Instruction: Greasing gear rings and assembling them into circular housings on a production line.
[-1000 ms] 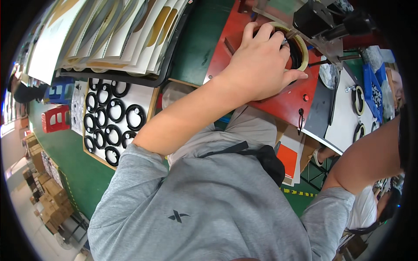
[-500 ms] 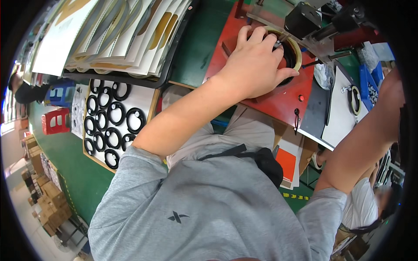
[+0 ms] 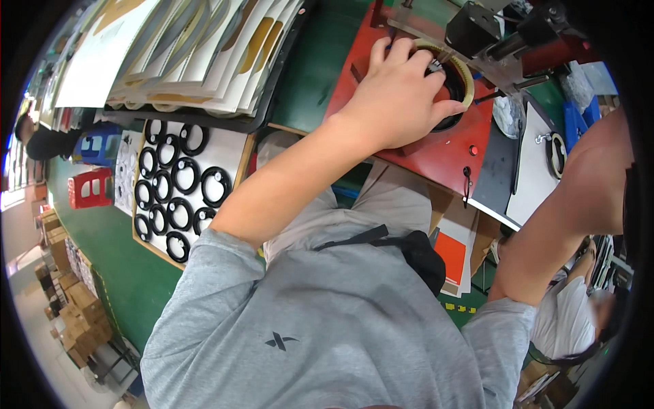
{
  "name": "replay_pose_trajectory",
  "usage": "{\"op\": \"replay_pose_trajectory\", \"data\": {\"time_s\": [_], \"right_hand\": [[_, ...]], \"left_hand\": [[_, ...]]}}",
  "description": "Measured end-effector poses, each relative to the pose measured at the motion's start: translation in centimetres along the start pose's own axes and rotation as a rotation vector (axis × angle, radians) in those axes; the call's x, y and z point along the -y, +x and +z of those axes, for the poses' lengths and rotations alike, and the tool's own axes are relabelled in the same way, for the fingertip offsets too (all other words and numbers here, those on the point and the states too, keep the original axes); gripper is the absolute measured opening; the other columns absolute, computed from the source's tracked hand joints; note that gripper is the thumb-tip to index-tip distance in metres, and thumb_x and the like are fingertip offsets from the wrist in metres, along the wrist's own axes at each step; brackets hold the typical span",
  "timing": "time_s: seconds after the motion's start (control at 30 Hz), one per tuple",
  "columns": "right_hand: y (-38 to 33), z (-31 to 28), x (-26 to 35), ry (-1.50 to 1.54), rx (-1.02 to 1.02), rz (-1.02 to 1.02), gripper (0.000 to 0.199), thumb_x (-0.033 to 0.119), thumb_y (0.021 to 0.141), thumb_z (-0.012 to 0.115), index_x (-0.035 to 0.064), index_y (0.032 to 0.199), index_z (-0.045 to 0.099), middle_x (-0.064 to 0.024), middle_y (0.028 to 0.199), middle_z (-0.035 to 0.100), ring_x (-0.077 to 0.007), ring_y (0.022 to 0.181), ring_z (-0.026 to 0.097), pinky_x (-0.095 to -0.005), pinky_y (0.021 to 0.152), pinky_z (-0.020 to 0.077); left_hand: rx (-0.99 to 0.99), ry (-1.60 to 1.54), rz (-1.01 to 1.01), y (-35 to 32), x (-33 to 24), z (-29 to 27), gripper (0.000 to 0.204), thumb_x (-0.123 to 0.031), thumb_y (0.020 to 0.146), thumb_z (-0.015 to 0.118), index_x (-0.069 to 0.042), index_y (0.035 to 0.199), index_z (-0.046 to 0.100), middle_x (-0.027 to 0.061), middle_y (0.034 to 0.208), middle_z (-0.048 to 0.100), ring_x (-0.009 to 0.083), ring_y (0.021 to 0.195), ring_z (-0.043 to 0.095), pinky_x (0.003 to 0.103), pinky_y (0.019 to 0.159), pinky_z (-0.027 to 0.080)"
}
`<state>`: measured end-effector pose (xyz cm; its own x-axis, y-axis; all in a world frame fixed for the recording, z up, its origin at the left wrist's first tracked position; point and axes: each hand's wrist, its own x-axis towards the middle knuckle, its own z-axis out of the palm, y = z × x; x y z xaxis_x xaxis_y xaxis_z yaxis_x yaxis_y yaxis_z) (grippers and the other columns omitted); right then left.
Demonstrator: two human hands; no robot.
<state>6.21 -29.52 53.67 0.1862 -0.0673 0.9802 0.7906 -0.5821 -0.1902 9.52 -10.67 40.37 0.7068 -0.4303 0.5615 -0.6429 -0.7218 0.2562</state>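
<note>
My left hand (image 3: 398,95) lies curled over a tan-rimmed black ring (image 3: 458,80) that sits in a red jig plate (image 3: 436,153). Its fingers are on the ring's far side and its thumb is on the near rim. A black motor block (image 3: 477,28) with a metal bracket stands just behind the ring. My right forearm (image 3: 575,204) runs up along the right edge, and its hand is lost beyond the dark rim of the picture. My grey shirt fills the lower middle.
A white sheet carrying several black rings (image 3: 176,185) lies on the left. Stacked printed sheets (image 3: 184,48) fill the top left. Another black ring (image 3: 557,154) rests on a white board at the right. Also in view: a red stool (image 3: 88,188), cardboard boxes (image 3: 73,307), and another person (image 3: 572,320) at the lower right.
My left hand has stayed on the ring, its fingers shifting slightly. My right arm has swung up and out toward the right edge.
</note>
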Motion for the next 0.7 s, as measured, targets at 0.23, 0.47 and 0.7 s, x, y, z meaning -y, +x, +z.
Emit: {"op": "replay_pose_trajectory", "data": {"time_s": [0.23, 0.47, 0.7], "right_hand": [[-6.1, -5.1, 2.2, -0.169, 0.300, 0.464, 0.023, 0.004, 0.103, 0.056, -0.0088, 0.121, 0.063, -0.0193, 0.109, 0.070, -0.0223, 0.095, 0.068, -0.0337, 0.090, 0.0541], [-13.5, -6.6, 2.4, -0.656, 1.169, 0.484, 0.043, 0.020, 0.102, 0.061, 0.0031, 0.141, 0.058, -0.0117, 0.154, 0.049, -0.0386, 0.146, 0.037, -0.0512, 0.119, 0.0270], [-13.4, -6.3, 3.0, -0.687, 1.244, 0.469, 0.056, 0.026, 0.097, 0.066, 0.0011, 0.146, 0.055, -0.0075, 0.160, 0.045, -0.0391, 0.151, 0.031, -0.0541, 0.122, 0.0206]], "left_hand": [[-0.330, -0.323, -0.204, -4.7, 3.9, -2.4, 0.022, -0.016, 0.090, 0.073, -0.005, 0.109, 0.072, 0.0141, 0.115, 0.068, 0.0356, 0.108, 0.061, 0.044, 0.098, 0.047], [-0.310, -0.712, -0.642, -9.3, 6.0, 0.8, 0.036, -0.018, 0.100, 0.067, 0.003, 0.129, 0.060, 0.0177, 0.122, 0.062, 0.0281, 0.111, 0.062, 0.037, 0.099, 0.049], [-0.254, -0.764, -0.703, -9.3, 6.2, 0.9, 0.033, -0.017, 0.101, 0.064, 0.003, 0.127, 0.061, 0.0163, 0.122, 0.063, 0.0259, 0.112, 0.063, 0.036, 0.101, 0.048]]}}
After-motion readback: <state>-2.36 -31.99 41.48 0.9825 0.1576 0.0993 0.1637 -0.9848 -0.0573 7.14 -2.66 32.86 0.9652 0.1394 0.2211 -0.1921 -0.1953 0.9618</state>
